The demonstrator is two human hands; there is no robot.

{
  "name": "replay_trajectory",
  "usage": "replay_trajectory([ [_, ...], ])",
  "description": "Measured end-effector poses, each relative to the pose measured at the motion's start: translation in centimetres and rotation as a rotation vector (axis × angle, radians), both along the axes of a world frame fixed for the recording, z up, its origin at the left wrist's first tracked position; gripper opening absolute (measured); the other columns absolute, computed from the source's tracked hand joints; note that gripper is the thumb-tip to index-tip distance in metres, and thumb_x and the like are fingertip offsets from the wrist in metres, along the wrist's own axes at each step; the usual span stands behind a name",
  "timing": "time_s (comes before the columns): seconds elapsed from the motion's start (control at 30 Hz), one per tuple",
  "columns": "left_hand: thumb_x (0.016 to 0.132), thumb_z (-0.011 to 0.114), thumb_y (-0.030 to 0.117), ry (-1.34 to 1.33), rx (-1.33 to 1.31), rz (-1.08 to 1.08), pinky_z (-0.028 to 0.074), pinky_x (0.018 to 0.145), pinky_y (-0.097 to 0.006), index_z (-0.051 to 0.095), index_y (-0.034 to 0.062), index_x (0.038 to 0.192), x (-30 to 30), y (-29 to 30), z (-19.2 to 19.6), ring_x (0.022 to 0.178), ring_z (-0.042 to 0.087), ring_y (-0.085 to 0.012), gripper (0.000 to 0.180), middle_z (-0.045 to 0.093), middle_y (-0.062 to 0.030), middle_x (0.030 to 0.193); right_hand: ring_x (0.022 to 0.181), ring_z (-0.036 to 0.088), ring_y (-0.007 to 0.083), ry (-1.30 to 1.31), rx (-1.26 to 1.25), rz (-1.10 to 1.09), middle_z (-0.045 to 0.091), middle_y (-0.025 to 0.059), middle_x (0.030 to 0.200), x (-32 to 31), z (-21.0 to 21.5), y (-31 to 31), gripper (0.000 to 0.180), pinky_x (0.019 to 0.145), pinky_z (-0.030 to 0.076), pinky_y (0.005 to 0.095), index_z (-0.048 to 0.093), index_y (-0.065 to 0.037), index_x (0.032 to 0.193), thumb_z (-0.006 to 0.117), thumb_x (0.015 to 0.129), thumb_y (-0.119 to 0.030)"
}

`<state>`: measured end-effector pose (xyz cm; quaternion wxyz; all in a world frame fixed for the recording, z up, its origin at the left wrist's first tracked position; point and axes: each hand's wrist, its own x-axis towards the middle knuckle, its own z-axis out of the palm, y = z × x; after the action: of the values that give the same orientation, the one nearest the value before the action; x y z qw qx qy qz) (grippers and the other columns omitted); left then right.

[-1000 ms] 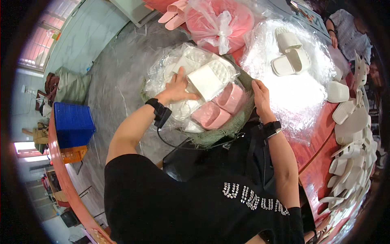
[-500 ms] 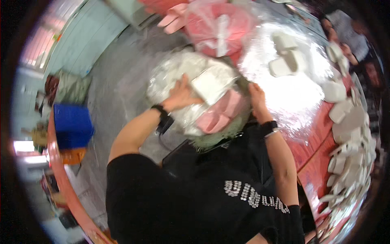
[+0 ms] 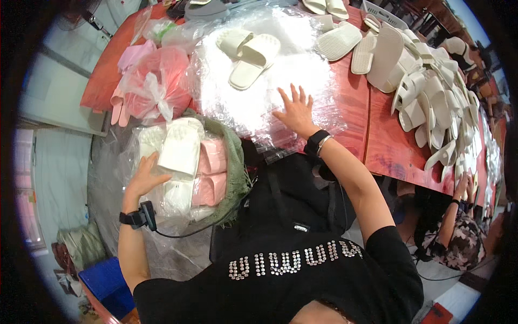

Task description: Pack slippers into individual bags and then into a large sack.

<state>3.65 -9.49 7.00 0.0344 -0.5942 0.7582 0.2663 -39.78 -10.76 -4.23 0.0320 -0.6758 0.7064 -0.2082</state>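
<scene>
My left hand, fingers spread, rests against the clear-wrapped white slippers in a green woven sack. Pink slippers, also in clear plastic, lie beside them at the sack's right side. Over the near part of a pile of clear plastic bags on the table, my right hand is open with its fingers fanned out; whether it presses on them I cannot tell. On the far part of that pile lies a pair of off-white slippers, one partly across the other.
The red table carries a big heap of off-white slippers on the right. A knotted clear bag of red-pink things sits at the far left. Another person in a camouflage top handles slippers at the right. A blue bin stands lower left.
The view has swung toward the table. My right hand has left the sack's right edge and is now over the plastic bags. My left hand remains at the wrapped slippers.
</scene>
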Motion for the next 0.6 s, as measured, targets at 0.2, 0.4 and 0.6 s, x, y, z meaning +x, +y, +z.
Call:
replay_trajectory([
  [0.2, 0.070, 0.065, 0.030, -0.140, -0.283, 0.055, 0.036, 0.091, -0.036, 0.037, 0.0060, 0.127, -7.3, -2.2, 6.9, 0.113, 0.043, -0.0294, 0.067, 0.041, -0.0193, 0.125, 0.126, 0.020, 0.0334, -0.081, 0.239, -0.170, 0.023, 0.0140, 0.136, -4.7, -2.7, 0.1, 0.058, 0.093, 0.017, 0.0623, 0.038, -0.024, 0.125, 0.059, 0.072, -0.039],
  [0.4, 0.079, 0.058, 0.026, 0.317, 0.160, -0.475, 0.040, 0.088, -0.032, 0.040, 0.0013, 0.123, -23.7, -8.1, 5.5, 0.105, 0.049, -0.0254, 0.053, 0.049, -0.0149, 0.117, 0.115, 0.036, 0.0295, 0.027, 0.031, -0.133, 0.041, 0.0105, 0.123, -5.2, -4.1, 0.9, 0.039, 0.086, 0.026, 0.0606, 0.050, -0.026, 0.113, 0.056, 0.075, -0.032],
  [0.6, 0.067, 0.061, 0.055, -0.019, -0.054, -0.687, 0.031, 0.096, -0.037, 0.033, 0.0072, 0.129, -36.9, -13.6, -6.7, 0.116, 0.037, -0.0389, 0.083, 0.034, -0.0298, 0.126, 0.105, 0.043, 0.0257, 0.093, 0.113, 0.138, 0.049, 0.0067, 0.108, -6.3, -2.7, 2.3, 0.034, 0.080, 0.034, 0.0542, 0.052, -0.024, 0.109, 0.055, 0.075, -0.029],
])
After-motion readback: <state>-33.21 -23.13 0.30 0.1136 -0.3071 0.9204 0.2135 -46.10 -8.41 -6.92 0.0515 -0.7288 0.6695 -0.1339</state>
